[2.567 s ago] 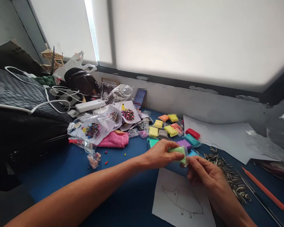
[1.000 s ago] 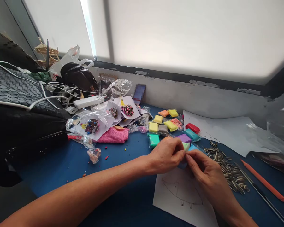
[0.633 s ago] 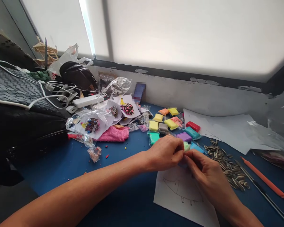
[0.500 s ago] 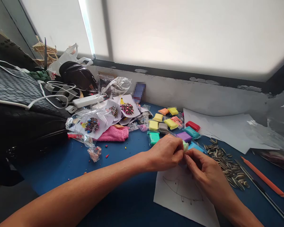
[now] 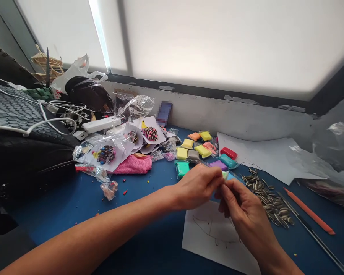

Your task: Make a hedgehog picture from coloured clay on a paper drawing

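My left hand (image 5: pixel 199 185) and my right hand (image 5: pixel 243 208) meet over a sheet of white paper (image 5: pixel 200 244) with an animal outline drawn on it. Both have their fingers pinched on a small pale green clay packet (image 5: pixel 225 175), mostly hidden by the fingers. Just beyond them lie clay packets in clear wrap, among them a green packet (image 5: pixel 182 169), a purple packet (image 5: pixel 218 165) and a teal packet (image 5: pixel 228 161). Striped sunflower seeds (image 5: pixel 271 198) are heaped to the right of my right hand.
An orange stick-like tool (image 5: pixel 309 211) and a thin metal rod (image 5: pixel 312 233) lie at right. White sheets (image 5: pixel 260 152) rest by the wall. At left are bagged seed-covered hedgehog pictures (image 5: pixel 106 154), a pink cloth (image 5: pixel 134 165) and a black woven bag (image 5: pixel 17 114).
The whole view has shifted slightly, with the table things appearing further left. My hands stay together at the pale green packet, less of which shows now; my right fingers have curled a little differently.
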A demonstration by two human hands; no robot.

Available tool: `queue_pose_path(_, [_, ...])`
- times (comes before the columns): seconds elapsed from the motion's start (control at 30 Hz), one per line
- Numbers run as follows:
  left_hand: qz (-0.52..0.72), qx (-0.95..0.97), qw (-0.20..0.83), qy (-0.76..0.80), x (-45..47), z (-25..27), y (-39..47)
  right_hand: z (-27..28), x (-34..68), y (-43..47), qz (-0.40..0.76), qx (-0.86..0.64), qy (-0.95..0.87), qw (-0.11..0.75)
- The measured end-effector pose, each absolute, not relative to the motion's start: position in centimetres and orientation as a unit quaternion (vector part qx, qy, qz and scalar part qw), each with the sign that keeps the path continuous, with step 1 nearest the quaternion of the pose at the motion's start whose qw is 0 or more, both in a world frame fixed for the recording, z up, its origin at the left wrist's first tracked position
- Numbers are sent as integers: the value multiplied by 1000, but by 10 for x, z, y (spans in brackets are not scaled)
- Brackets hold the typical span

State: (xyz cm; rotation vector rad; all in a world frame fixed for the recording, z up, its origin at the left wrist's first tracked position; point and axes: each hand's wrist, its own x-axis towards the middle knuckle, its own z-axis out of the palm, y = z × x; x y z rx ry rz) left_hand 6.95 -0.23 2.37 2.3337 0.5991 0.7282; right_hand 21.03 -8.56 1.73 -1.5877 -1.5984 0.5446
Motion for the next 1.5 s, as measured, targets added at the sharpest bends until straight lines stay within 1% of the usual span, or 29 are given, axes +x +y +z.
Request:
queue_pose_path(0.13, [267, 906, 216, 249, 69, 25, -6, 18, 210, -85, 227, -624, -634, 395])
queue_pose_path(0.23, [248, 922, 173, 242, 68, 27, -9, 19, 210, -84, 226, -622, -644, 383])
queue_pose_path(0.57, [242, 924, 97, 279, 74, 29, -17, 22, 206, -82, 182, -646, -632, 389])
queue_pose_path(0.73, [257, 915, 90, 299, 73, 31, -16, 30, 213, -79, 163, -666, -611, 395])
queue_pose_path(0.97, [277, 912, 94, 287, 70, 27, -11, 33, 221, -74, 186, -670, -599, 396])
queue_pose_path(1.17, [308, 902, 101, 287, 72, 23, -13, 34, 219, -75, 182, -672, -595, 401])
queue_pose_path(1.5, [369, 899, 120, 201, 63, 25, -4, 34, 222, -76, 237, -657, -579, 420])
